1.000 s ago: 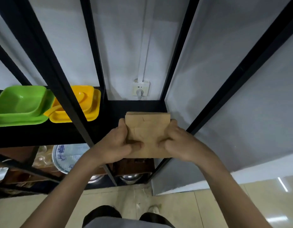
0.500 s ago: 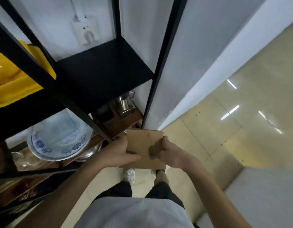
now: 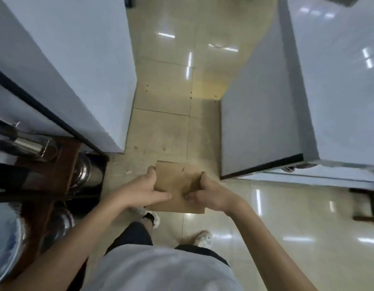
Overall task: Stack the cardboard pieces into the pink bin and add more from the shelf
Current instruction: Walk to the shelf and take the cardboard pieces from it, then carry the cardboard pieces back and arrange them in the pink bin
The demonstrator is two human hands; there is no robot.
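A small stack of brown cardboard pieces (image 3: 177, 181) is held flat in front of my body, above the tiled floor. My left hand (image 3: 147, 191) grips its left edge, thumb on top. My right hand (image 3: 205, 192) grips its right edge the same way. The pink bin is not in view. Only the lower corner of the black shelf (image 3: 56, 164) shows at the left edge.
A white panel (image 3: 72, 66) stands at the left and a white table (image 3: 307, 91) at the right, with a strip of beige tiled floor (image 3: 171, 80) between them. Metal pots (image 3: 85, 171) and a blue-patterned plate (image 3: 5, 244) sit low in the shelf. My feet are below the cardboard.
The view has swung right, away from the shelf, toward the floor gap and the white table. Both hands kept hold of the cardboard stack, now carried low over the floor.
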